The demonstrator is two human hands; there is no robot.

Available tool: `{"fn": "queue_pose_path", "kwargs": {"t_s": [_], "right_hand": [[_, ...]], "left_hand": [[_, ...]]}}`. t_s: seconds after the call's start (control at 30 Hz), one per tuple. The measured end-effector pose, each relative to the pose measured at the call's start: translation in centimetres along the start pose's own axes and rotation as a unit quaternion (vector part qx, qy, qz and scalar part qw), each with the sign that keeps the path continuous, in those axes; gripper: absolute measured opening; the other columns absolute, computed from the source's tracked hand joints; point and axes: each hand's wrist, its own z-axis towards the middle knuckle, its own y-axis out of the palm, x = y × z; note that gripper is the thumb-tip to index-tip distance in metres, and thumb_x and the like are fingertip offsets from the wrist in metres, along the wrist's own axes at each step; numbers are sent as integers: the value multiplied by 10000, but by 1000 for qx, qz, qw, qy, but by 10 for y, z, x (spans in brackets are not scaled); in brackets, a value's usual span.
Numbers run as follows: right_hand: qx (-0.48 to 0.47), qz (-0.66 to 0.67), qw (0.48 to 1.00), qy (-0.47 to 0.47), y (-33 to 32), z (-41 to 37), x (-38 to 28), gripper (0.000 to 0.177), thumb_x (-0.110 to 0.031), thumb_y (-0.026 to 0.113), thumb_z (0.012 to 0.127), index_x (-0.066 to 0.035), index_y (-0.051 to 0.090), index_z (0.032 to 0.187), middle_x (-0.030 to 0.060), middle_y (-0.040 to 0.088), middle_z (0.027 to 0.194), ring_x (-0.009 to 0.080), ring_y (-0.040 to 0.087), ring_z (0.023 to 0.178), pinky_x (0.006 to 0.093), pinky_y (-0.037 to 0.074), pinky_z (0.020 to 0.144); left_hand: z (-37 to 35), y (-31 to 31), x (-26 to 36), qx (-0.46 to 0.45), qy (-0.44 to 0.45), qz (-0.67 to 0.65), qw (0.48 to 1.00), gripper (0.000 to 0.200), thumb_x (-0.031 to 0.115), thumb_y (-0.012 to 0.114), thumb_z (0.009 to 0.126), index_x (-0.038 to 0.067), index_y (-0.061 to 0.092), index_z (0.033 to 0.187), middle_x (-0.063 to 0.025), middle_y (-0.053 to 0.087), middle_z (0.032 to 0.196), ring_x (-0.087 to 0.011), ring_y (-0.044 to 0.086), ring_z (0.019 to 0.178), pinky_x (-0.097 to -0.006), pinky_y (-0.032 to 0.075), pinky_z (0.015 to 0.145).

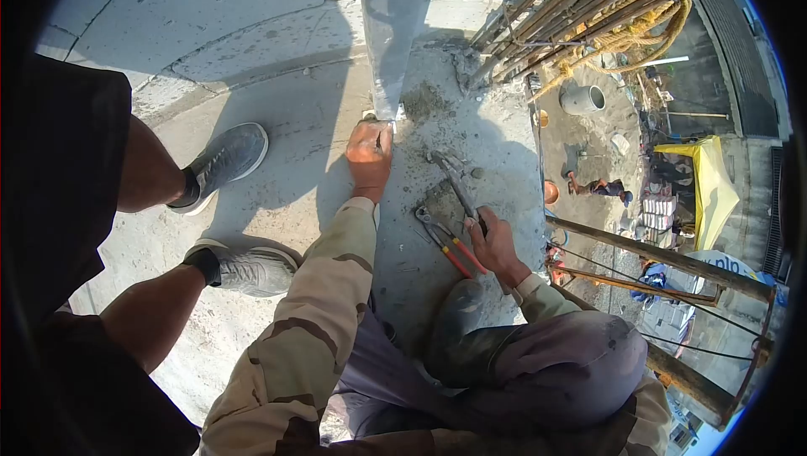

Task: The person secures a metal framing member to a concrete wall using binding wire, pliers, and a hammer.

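Note:
My left hand (pixel 368 155) is closed in a fist at the foot of a grey post (pixel 388 44); what its fingers hold, if anything, is hidden. In my right hand (pixel 496 244) is a hammer (pixel 454 183), gripped by its handle, its metal head close over the concrete floor (pixel 403 246) to the right of the post. A pair of pliers (pixel 445 242) with red and yellow handles lies on the concrete just left of my right hand. Small bits of rubble are scattered around the hammer head.
A person in grey shoes (pixel 231 162) stands close at my left. Rebar (pixel 546 15) with yellow rope (pixel 647 36) rises at the upper right. The slab ends at right beside metal rails (pixel 664 254), with a drop to the ground where another person (pixel 601 189) is.

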Motion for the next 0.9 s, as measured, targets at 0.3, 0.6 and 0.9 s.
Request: {"fn": "queue_pose_path", "kwargs": {"t_s": [0.3, 0.6, 0.9], "right_hand": [[-36, 29, 999, -24, 1, 11, -26, 249, -238, 659, 984, -9, 589, 1052, 258, 588, 649, 509, 607, 643, 539, 442, 569], [-19, 59, 998, -8, 10, -8, -15, 251, -240, 675, 979, -19, 593, 1062, 276, 598, 672, 518, 616, 670, 543, 446, 572], [-15, 43, 999, -8, -3, -28, -5, 279, -249, 682, 970, -12, 597, 1087, 286, 607, 693, 516, 626, 692, 544, 449, 587]], "left_hand": [[3, -4, 3, -5, 14, 19, 1000, 96, 61, 737, 860, -1, 664, 874, -179, 640, 865, -391, 640, 818, -463, 516, 734], [-8, -15, 12, -30, 18, 29, 999, 92, 48, 680, 915, -5, 616, 876, -191, 594, 857, -409, 593, 791, -481, 475, 710], [-11, -9, 13, 7, 28, 37, 999, 87, 39, 685, 925, -4, 619, 962, -196, 617, 880, -415, 626, 837, -460, 504, 750]]}}
